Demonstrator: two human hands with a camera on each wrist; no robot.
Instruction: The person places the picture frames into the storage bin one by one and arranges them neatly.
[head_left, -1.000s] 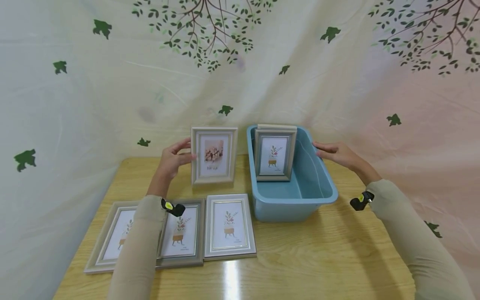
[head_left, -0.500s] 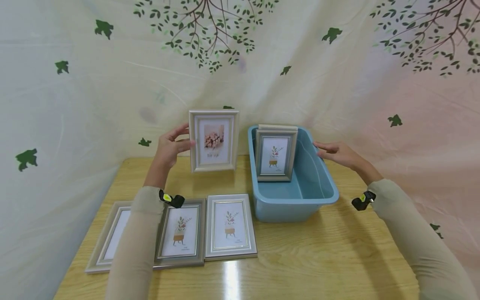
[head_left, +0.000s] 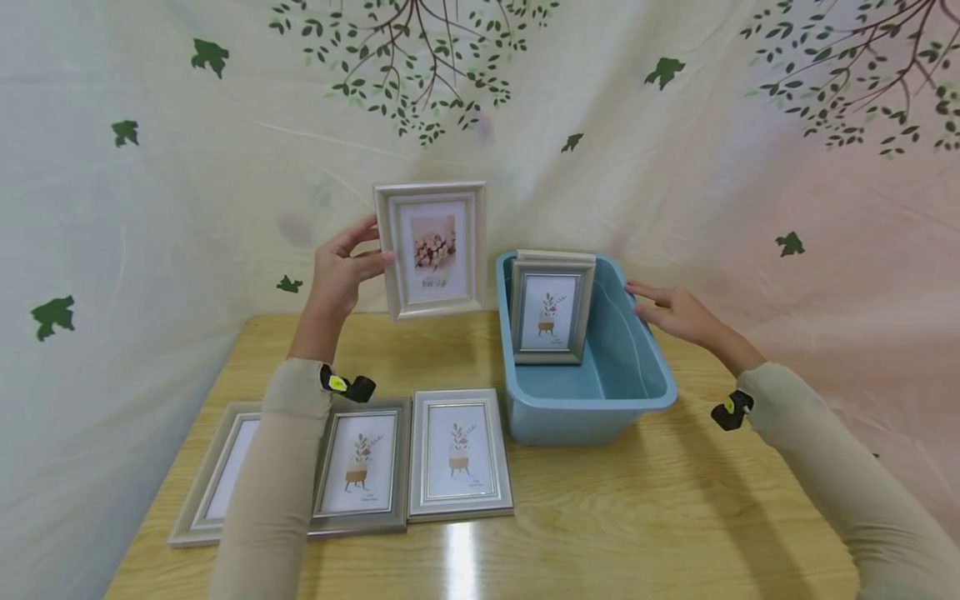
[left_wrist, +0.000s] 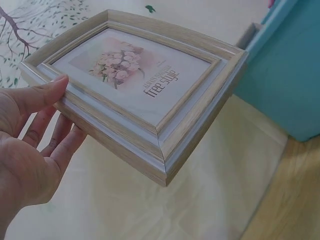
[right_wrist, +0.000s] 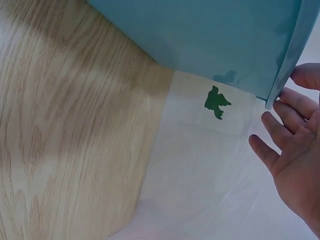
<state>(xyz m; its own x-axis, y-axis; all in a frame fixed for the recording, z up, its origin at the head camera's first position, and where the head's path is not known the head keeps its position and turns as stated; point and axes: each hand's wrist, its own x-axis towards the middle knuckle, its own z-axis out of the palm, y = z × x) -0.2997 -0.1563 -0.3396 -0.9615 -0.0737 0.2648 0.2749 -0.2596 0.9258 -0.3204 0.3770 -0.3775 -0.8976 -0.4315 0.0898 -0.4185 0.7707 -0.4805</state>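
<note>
In the head view my left hand [head_left: 337,271] holds up a cream picture frame [head_left: 433,250] by its left side, raised above the table. The left wrist view shows the thumb on the front of the frame's wooden-look border [left_wrist: 115,132] and the fingers behind it; the picture inside has pink flowers and lettering. My right hand [head_left: 678,315] touches the right rim of a blue plastic bin [head_left: 592,404], thumb and fingertips right at the rim and the other fingers loosely extended [right_wrist: 262,147]. Inside the bin a grey-silver picture frame [head_left: 585,308] stands upright, with another frame's top edge behind it.
Flat on the wooden table [head_left: 600,517] lie a silver-white frame [head_left: 461,508], a darker grey frame [head_left: 360,525] and a pale frame [head_left: 202,492] partly hidden by the left sleeve. A patterned cloth backdrop [head_left: 225,167] hangs close behind the table.
My left hand has lifted the cream picture frame from just above the tabletop up in front of the backdrop and tilted it slightly. The right hand and the bin stay in place.
</note>
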